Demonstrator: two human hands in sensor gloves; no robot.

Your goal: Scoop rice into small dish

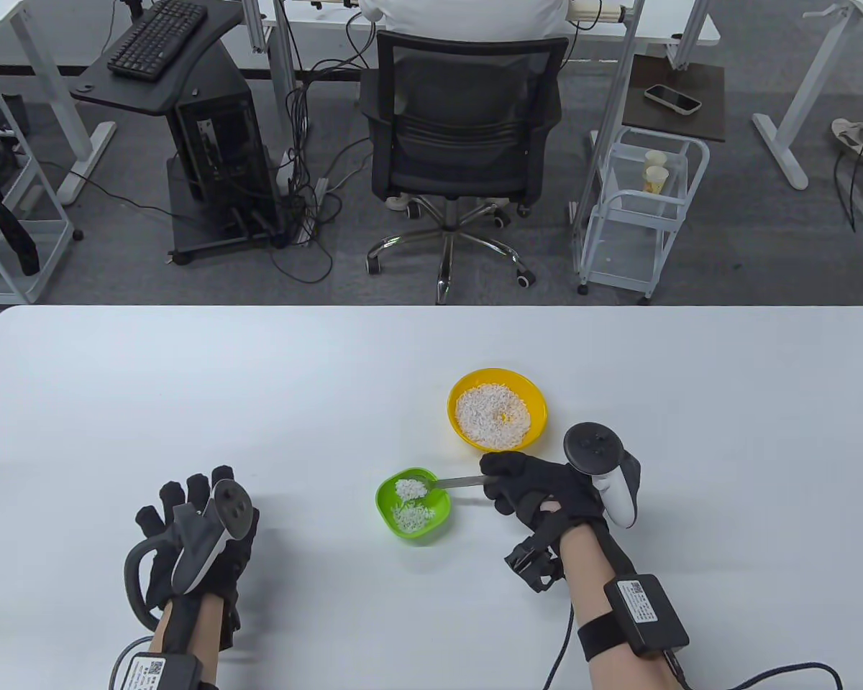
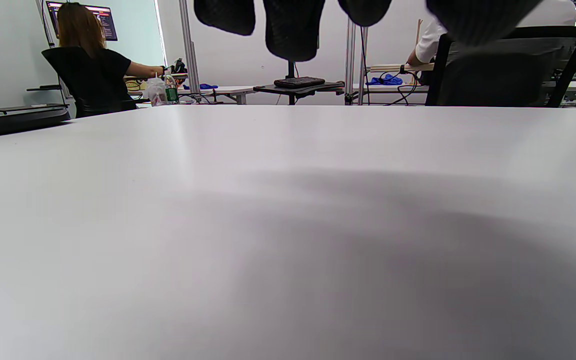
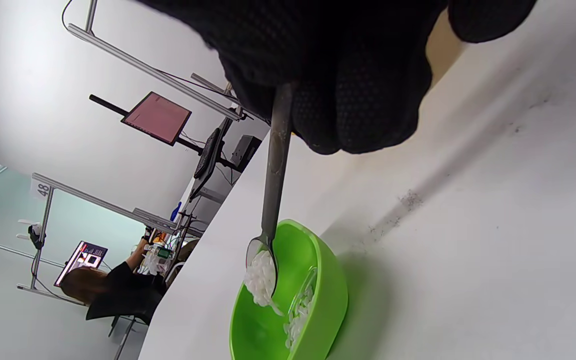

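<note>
Two bowls in play, and the right hand grips the thin grey metal spoon by its handle, its heaped bowl poised right over the small lime-green plastic dish, grains starting to slide off in the right wrist view. Some white rice already lies in the dish; the round yellow bowl of rice waits just beyond. To tip well, I'd roll the wrist slowly, keeping the spoon's bowl low and inside the rim so nothing bounces onto the white table. Off to the side, the left hand rests flat, fingers spread, holding nothing.
</note>
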